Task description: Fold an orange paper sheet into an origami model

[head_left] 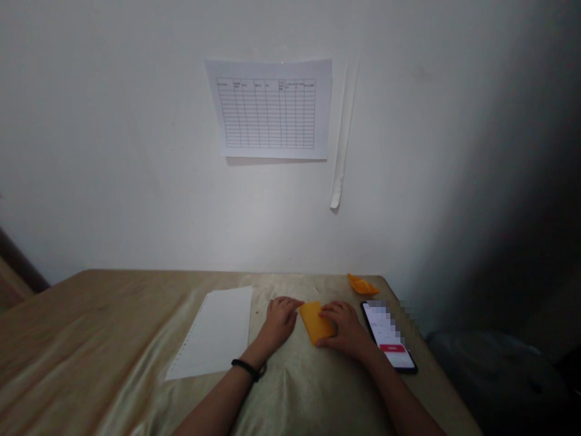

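Observation:
A folded piece of orange-yellow paper (314, 322) lies on the cloth-covered table between my two hands. My right hand (344, 330) grips it from the right, thumb at the lower corner and fingers on its upper right part. At the upper left corner, the fingertips of my left hand (280, 318) are drawn together and hold the paper's edge. A dark band circles my left wrist. Beyond my right hand sits an orange folded paper boat (362, 284), near the far right corner of the table.
White sheets with a perforated edge (213, 333) lie left of my left hand. A phone (391, 339) with a lit screen is at the right edge. The tan cloth (113, 339) has wrinkles. A printed table sheet (272, 109) hangs on the wall behind, beside a loose white strip (342, 139).

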Demonstrator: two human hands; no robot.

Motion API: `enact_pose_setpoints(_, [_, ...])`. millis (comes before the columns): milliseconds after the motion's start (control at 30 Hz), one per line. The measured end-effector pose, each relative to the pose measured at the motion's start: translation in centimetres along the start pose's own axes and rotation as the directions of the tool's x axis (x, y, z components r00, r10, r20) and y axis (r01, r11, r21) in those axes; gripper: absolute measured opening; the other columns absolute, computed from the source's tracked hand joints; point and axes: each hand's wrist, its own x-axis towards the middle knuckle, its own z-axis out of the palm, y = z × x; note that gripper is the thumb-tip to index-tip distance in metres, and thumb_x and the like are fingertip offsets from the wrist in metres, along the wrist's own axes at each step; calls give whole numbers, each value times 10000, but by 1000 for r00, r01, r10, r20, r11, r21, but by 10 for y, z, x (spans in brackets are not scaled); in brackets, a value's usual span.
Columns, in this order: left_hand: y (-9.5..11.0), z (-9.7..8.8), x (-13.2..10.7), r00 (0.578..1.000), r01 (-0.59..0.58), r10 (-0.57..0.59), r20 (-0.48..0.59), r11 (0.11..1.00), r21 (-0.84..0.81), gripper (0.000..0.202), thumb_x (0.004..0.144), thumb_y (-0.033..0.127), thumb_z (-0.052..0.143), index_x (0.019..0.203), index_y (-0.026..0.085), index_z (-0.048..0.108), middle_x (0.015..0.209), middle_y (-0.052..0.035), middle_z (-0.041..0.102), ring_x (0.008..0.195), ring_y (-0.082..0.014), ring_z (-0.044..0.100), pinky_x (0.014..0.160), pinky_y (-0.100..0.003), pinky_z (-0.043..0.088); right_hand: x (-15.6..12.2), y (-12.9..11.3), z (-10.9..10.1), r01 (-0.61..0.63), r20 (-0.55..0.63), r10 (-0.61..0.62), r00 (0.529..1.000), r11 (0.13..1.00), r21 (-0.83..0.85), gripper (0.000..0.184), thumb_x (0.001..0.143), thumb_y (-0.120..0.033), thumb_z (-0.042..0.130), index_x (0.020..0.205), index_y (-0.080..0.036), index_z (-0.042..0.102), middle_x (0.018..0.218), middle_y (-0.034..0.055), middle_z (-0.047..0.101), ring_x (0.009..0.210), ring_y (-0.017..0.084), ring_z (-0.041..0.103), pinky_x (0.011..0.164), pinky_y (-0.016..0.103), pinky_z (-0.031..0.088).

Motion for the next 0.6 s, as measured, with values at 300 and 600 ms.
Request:
enact_pose_setpoints(300, [-4,-2,3,999,-4,0,-41,995,-99,292,785,100,584,960,244,767,1037,-42,753,1082,-238,614,1035,-425,393,-4,-2,1,55,60,-61,996,994,97,694,674,-482,806,1304,-265,614,1445,70,536,1432,313,307,1209,550,89])
enact_pose_setpoints(600, [0,-4,1,997,35,-42,-63,993,-116,147,898,260,555,936,228,693,1066,-47,727,1080,-231,615,1135,-498,290,-3,-3,0,90,-12,-90,996,985,148,570,853,-422,620,1395,-273,522,1477,66,497,1435,272,315,1221,534,119])
